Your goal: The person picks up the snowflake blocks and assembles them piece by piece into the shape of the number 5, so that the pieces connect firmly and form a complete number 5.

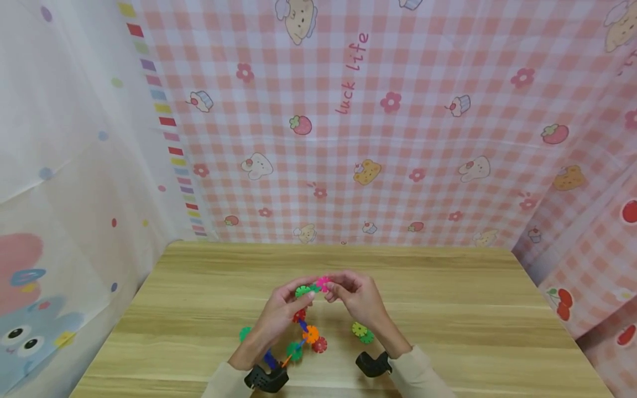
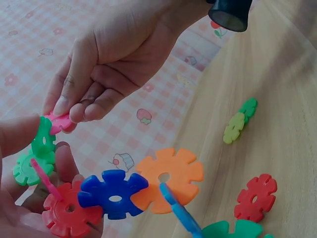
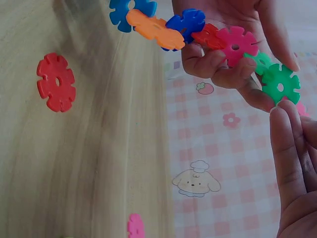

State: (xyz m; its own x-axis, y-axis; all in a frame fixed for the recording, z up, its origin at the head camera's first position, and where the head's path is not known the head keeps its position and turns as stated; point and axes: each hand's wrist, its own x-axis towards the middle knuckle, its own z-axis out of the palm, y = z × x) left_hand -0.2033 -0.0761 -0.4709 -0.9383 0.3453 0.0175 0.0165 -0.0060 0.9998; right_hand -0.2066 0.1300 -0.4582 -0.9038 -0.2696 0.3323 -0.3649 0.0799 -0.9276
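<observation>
Slotted plastic snowflake discs are joined into a chain. My left hand (image 1: 276, 315) holds its upper end, thumb and fingers on a green disc (image 2: 43, 141). My right hand (image 1: 363, 301) pinches a pink disc (image 2: 59, 124), whose edge meets that green disc. Behind them, the chain runs through a light green disc (image 2: 34, 168), a pink one (image 3: 237, 45), a red one (image 2: 72, 210), a blue one (image 2: 115, 196) and an orange one (image 2: 168, 181). Lower down hang a blue disc seen edge-on (image 2: 181, 210) and another green disc (image 1: 294, 351). My left wrist covers part of the chain.
On the wooden table (image 1: 448, 309) lies a loose red disc (image 2: 255, 198). A joined pair, a yellow-green disc (image 1: 359, 329) and a green one, lies near my right wrist. The right wrist view shows a pink disc (image 3: 135, 225). A checked cloth (image 1: 348, 166) hangs behind.
</observation>
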